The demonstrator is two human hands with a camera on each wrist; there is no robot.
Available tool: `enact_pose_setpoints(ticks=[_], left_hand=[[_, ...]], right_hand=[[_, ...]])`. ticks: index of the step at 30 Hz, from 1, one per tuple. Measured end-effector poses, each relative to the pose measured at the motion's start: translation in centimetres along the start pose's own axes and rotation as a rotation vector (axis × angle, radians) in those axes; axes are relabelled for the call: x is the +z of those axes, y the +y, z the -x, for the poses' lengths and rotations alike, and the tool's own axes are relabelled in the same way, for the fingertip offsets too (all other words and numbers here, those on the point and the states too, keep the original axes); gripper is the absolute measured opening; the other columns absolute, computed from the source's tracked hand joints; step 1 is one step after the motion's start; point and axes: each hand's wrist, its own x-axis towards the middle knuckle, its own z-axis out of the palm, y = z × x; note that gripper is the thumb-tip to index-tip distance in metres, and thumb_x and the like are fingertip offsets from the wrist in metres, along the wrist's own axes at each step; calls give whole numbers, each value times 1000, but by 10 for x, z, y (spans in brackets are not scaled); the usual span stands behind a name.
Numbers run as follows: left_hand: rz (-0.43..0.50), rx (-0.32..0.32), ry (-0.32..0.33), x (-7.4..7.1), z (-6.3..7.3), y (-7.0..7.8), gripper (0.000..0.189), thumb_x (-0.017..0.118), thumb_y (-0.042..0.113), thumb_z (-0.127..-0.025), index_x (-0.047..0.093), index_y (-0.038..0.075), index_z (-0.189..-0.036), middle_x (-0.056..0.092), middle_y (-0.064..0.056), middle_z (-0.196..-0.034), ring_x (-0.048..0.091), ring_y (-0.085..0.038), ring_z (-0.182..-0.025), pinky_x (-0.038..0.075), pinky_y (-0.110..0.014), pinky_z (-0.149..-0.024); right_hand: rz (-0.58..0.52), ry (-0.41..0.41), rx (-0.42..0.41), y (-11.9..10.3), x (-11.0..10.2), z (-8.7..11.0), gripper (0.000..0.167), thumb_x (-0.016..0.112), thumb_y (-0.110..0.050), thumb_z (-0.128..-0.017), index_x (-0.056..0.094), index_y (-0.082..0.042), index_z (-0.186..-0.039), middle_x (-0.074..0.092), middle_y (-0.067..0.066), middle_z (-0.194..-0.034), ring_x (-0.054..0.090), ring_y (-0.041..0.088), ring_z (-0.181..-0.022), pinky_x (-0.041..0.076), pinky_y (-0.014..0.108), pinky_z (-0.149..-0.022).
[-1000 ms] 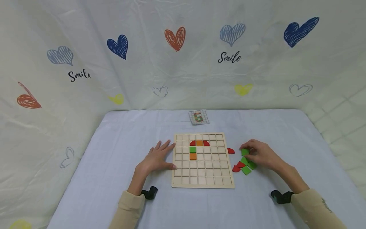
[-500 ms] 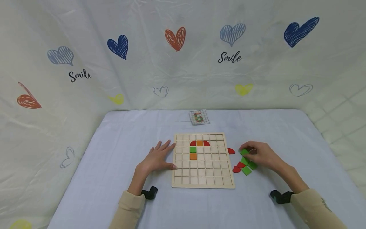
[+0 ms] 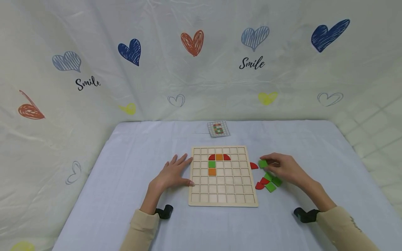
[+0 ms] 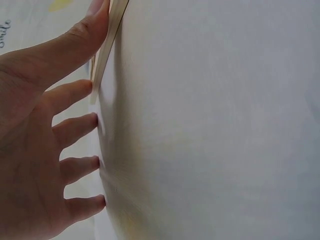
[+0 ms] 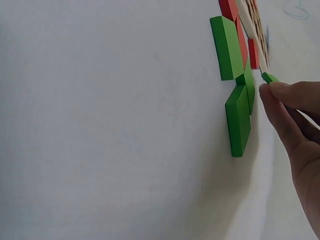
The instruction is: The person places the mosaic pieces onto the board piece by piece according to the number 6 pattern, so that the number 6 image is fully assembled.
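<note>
A wooden grid board (image 3: 221, 190) lies in the middle of the table. Set in its cells are an orange square (image 3: 219, 157) between two red quarter-round pieces, a green square (image 3: 211, 164) and another orange square (image 3: 212, 171). My left hand (image 3: 171, 175) is spread flat at the board's left side, thumb and index fingertip touching its edge. Right of the board, my right hand (image 3: 284, 168) pinches a green square tile (image 3: 262, 164) between thumb and fingers. In the right wrist view that tile (image 5: 269, 77) is mostly hidden by the fingertips.
Beside the right hand lies a loose pile of green square tiles (image 3: 270, 187) and red quarter-round pieces (image 3: 260, 185). A separate red piece (image 3: 254, 166) lies against the board's right edge. Behind the board lies a small pattern card (image 3: 218, 128). White cloth (image 3: 125, 146) covers the table.
My right hand has drawn one green tile away from the pile, up and left toward the board. The left hand and the board stay in place.
</note>
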Motion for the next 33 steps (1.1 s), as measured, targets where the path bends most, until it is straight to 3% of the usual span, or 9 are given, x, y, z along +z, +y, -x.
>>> enact_pose_setpoints(ticks=[24,33], left_hand=[[5,-2,-3,-1,1,0,100,84,50,-81,34,22,-163,22,-5,-172,8,-41,-160,14,-67,-124],[-7,-8,-7,-1,0,-1,100,84,51,-81,33,24,-163,20,-4,-172,8,-40,-160,14,-66,-125]], right_hand=[[-95,-17,-3,-26,24,-16,36,83,-15,-87,75,-5,-121,74,6,-107,69,18,-92,63,34,-83],[-146,-74,-28,-35,35,-26,35,83,-17,-88,75,-6,-120,74,6,-108,68,17,-92,61,25,-82]])
